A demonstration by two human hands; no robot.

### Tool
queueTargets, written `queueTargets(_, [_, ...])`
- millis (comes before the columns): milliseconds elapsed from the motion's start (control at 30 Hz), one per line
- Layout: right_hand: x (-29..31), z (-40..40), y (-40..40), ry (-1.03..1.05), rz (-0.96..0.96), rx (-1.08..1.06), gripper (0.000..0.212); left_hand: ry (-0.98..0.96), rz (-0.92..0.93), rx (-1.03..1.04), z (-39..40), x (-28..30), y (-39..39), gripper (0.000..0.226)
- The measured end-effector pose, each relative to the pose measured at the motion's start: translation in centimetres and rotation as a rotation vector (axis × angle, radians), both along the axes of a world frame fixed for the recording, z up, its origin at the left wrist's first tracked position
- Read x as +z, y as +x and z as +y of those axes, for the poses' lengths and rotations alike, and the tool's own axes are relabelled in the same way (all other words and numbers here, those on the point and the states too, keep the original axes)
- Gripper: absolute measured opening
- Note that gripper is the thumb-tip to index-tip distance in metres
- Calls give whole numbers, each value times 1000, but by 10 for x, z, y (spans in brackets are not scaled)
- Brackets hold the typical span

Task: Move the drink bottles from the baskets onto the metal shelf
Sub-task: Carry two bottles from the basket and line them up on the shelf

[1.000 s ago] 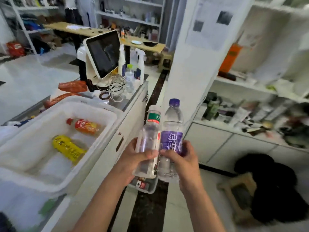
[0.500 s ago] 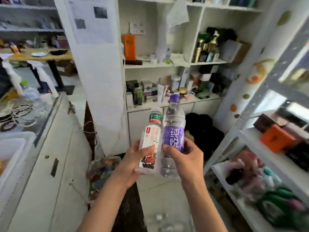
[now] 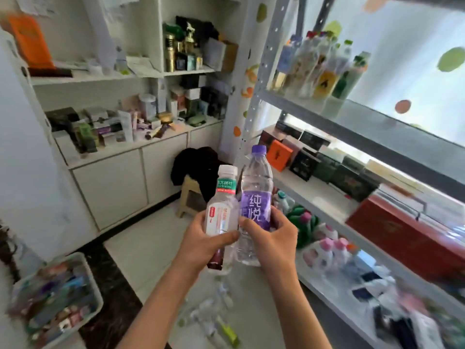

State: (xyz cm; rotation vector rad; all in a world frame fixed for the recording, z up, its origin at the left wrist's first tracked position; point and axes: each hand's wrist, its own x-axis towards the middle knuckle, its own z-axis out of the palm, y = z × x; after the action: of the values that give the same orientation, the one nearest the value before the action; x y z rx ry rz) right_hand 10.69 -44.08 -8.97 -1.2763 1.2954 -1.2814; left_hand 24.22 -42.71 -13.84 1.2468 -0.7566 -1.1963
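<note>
The left hand (image 3: 201,244) is holding a clear bottle with a white cap (image 3: 221,217), and its fingers and thumb are curling round the lower part of it. The right hand (image 3: 273,238) is holding a clear bottle with a purple cap (image 3: 255,195), with its fingers wrapping round the purple label and its thumb pressing on the front. Both bottles are standing almost straight up in the air, side by side and touching each other, in front of the person's chest. The purple cap is sitting a bit higher than the white cap. The bottles are staying just to the left of the metal shelf (image 3: 314,195), not on it. The top board of the shelf is carrying a row of drink bottles (image 3: 317,69). The middle board is carrying dark boxes (image 3: 327,170) and a big red box (image 3: 402,230). The bottom board is carrying small pink-capped bottles (image 3: 327,250). A basket of small things (image 3: 55,298) is sitting on the floor at the bottom left. A little stool (image 3: 190,195) with black cloth on it is standing behind the bottles, next to white cupboards (image 3: 120,182).
</note>
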Motion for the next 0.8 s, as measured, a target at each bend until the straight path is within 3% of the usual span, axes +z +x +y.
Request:
queueTargets(267, [12, -2, -83, -97, -86, -37, 21, -131, -147, 45, -7, 24, -78, 63])
queueTargets(433, [22, -19, -144, -173, -92, -47, 24, -199, -240, 47, -25, 52, -133, 39])
queueTargets(633, [28, -53, -217, -233, -15, -82, 29, -257, -298, 87, -57, 76, -199, 52])
queueTargets(800, [38, -85, -247, -276, -20, -90, 31, -306, -372, 99, -84, 93, -228, 40])
